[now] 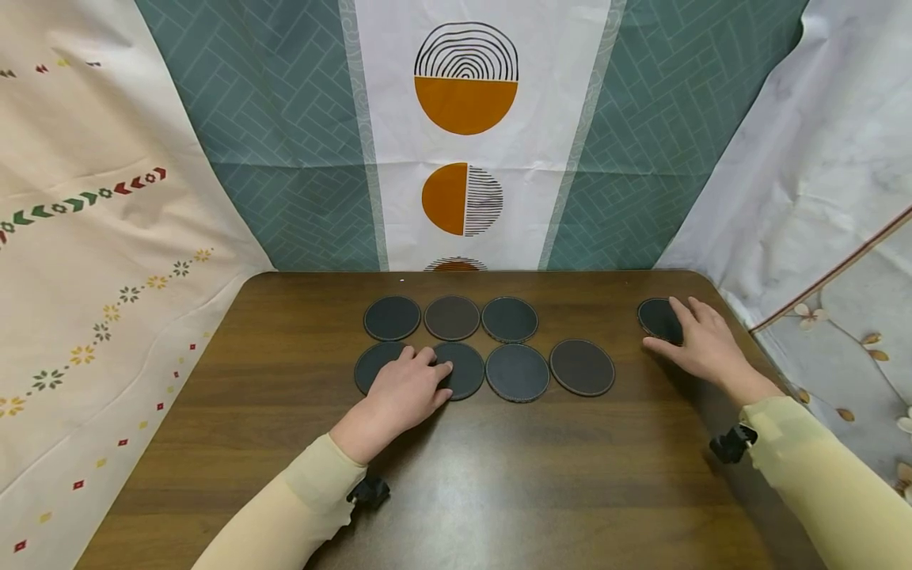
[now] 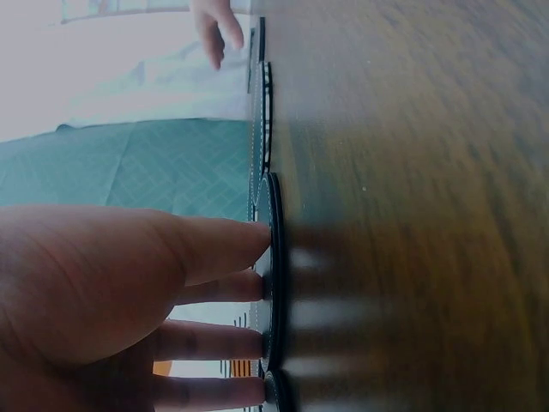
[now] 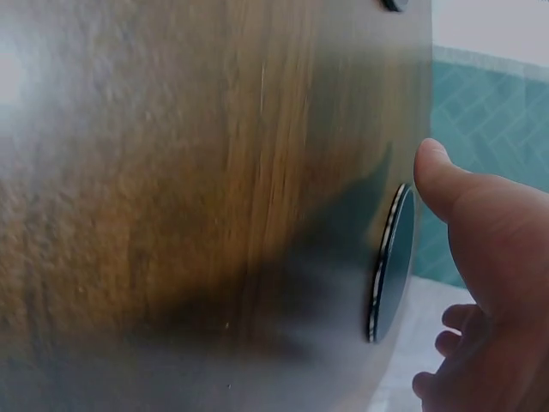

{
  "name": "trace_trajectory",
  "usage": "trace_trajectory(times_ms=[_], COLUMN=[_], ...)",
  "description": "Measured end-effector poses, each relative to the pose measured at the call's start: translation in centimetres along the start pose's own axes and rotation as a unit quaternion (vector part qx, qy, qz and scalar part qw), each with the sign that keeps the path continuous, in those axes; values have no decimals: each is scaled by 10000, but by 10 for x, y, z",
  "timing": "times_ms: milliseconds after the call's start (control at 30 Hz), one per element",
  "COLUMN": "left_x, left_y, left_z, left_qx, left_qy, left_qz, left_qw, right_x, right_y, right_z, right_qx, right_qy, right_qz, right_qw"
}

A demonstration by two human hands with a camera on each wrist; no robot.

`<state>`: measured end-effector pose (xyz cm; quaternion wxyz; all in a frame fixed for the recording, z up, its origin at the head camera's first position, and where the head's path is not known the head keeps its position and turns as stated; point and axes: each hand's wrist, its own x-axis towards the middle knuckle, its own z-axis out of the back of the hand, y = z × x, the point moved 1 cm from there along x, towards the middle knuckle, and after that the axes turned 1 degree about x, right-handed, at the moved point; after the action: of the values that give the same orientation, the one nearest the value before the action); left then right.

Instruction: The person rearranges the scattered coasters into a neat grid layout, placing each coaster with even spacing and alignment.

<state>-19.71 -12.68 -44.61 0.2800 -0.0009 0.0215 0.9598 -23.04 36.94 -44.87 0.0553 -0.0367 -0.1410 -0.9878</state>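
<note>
My left hand (image 1: 408, 389) reaches over the front row, its fingertips resting on a round dark coaster (image 1: 465, 370) with a stitched rim. In the left wrist view the thumb and fingers (image 2: 214, 338) are fairly straight against that coaster, and the lowest finger meets the neighbouring coaster (image 2: 276, 390). That neighbour (image 1: 368, 368) is partly hidden under the hand in the head view. At the far right my right hand (image 1: 701, 340) hovers with spread fingers over a lone dark coaster (image 1: 653, 318). A gap shows between the thumb and this coaster (image 3: 395, 268) in the right wrist view.
Two more front-row coasters, a dark one (image 1: 518, 372) and a brown one (image 1: 582, 367), lie right of my left hand. Behind are three coasters: dark (image 1: 392, 318), brown (image 1: 452, 318) and dark (image 1: 509, 319). Patterned cloths (image 1: 292, 158) hang around the wooden table (image 1: 556, 491).
</note>
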Motion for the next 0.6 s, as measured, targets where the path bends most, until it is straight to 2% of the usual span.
trace_trajectory(times_ms=[233, 400, 600], left_x=[0, 0, 0], left_y=[0, 0, 0], left_z=[0, 0, 1], left_qx=[-37, -64, -42], left_qy=[42, 40, 13], left_qz=[24, 23, 24], left_qw=[10000, 10000, 10000], right_x=[5, 7, 9], right_y=[-14, -20, -25], right_z=[-2, -2, -7], right_qx=[11, 121, 149], right_qy=[90, 297, 474], right_qz=[-213, -417, -444], right_qw=[9997, 9986, 9978])
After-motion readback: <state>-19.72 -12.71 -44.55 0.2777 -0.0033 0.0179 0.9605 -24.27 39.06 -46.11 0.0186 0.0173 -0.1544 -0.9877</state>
